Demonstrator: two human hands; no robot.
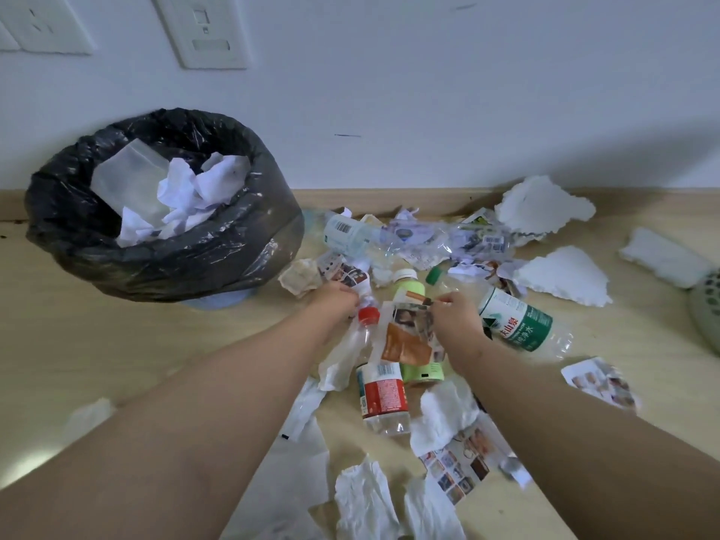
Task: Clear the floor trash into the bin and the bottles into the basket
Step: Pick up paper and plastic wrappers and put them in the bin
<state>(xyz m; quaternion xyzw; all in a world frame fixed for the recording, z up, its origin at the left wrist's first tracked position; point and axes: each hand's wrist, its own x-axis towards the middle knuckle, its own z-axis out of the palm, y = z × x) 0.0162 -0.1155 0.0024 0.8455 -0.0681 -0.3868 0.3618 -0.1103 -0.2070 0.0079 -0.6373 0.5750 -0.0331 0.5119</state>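
A: Several tissues (364, 496) nearest, limp and near weightless; best bunched in a fistful. Beside them printed scraps (459, 469), flat on the floor (78, 344), so needing a nail under an edge.

B: And the red bottle (383, 395)?

A: Just beyond, lying on its side, capped, seemingly near empty. Light, smooth, apt to roll; best taken round the label, not the thin neck.

B: Hands?

A: Over the middle of the pile. Left hand (337, 302) with fingers (346, 294) curled round a clipping (350, 276). Right hand (456, 317) pinching a torn page (409, 333) by its top edge, thumb against forefinger. Thin paper, likely to rip if yanked.

B: Farther out?

A: Green bottle (518, 325) just right of the right hand, same handling. Crushed bottle (350, 235) near the wall, probably springy, easiest by the neck. White wads (541, 204) beyond, soft by the look.

B: Destinations?

A: Bin (265, 212) far left against the wall, lined in black, paper already inside. Basket (707, 305) barely showing at the right edge.
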